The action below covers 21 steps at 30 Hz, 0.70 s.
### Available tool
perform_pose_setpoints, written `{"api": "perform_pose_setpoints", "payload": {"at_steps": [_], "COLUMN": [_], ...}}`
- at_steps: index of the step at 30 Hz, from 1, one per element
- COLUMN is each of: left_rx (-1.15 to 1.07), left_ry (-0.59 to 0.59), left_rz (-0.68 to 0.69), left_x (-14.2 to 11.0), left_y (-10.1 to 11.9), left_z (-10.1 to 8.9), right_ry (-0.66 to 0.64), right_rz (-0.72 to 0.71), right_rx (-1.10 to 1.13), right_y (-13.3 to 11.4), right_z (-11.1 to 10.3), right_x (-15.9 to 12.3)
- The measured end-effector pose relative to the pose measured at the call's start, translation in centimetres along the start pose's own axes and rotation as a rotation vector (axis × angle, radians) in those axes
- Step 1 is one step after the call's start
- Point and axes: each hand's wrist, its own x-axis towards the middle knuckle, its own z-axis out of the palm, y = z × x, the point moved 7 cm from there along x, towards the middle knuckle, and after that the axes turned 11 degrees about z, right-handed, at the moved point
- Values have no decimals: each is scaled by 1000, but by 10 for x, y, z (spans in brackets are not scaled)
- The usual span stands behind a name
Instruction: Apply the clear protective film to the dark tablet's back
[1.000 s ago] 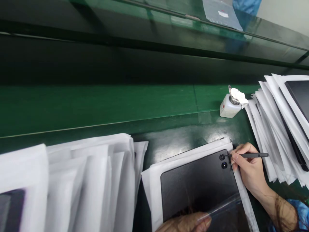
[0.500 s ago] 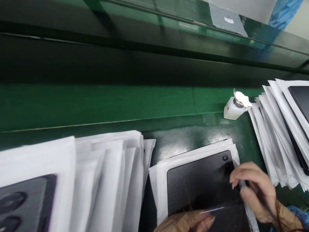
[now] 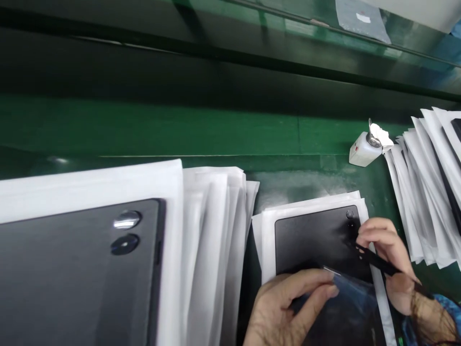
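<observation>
While pinching the edge of a clear plastic film [image 3: 345,293] between thumb and fingertips, left hand [image 3: 288,307] low over the near part of a black tablet [image 3: 317,240], flat on white paper [image 3: 273,240] on a green workbench [image 3: 288,180]. Right hand [image 3: 389,259] curled around a slim black tool [image 3: 374,258], tip near the tablet's camera lenses. Stacks of paper-wrapped tablets [image 3: 216,240] just left; white dispenser bottle [image 3: 364,151] beyond.

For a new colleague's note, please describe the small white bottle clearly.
Along the green workbench, find the fanned stack of white-sheathed tablets at right. The white dispenser bottle stands just left of it, with crumpled tissue on its metal top.
</observation>
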Motion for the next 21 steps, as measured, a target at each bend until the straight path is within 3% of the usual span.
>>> {"api": "perform_pose_setpoints", "payload": {"at_steps": [1, 3, 6, 12, 21], "left_rx": [28, 96, 144, 301, 376], "left_ry": [-9, -45, -131, -67, -79], "left_rz": [-29, -29, 103, 401, 487], "left_x": [1, 3, 7, 9, 10], "left_y": [-4, -6, 3, 22, 29], "left_z": [-1, -3, -1, -2, -2], "right_ry": [28, -37, -167, -89, -70], "right_rz": [17, 72, 107, 29, 44], "right_rx": [63, 159, 171, 196, 219], "right_y": [2, 3, -5, -19, -20], "right_z": [-4, -3, 6, 4, 8], "right_x": [0, 1, 5, 12, 19]}}
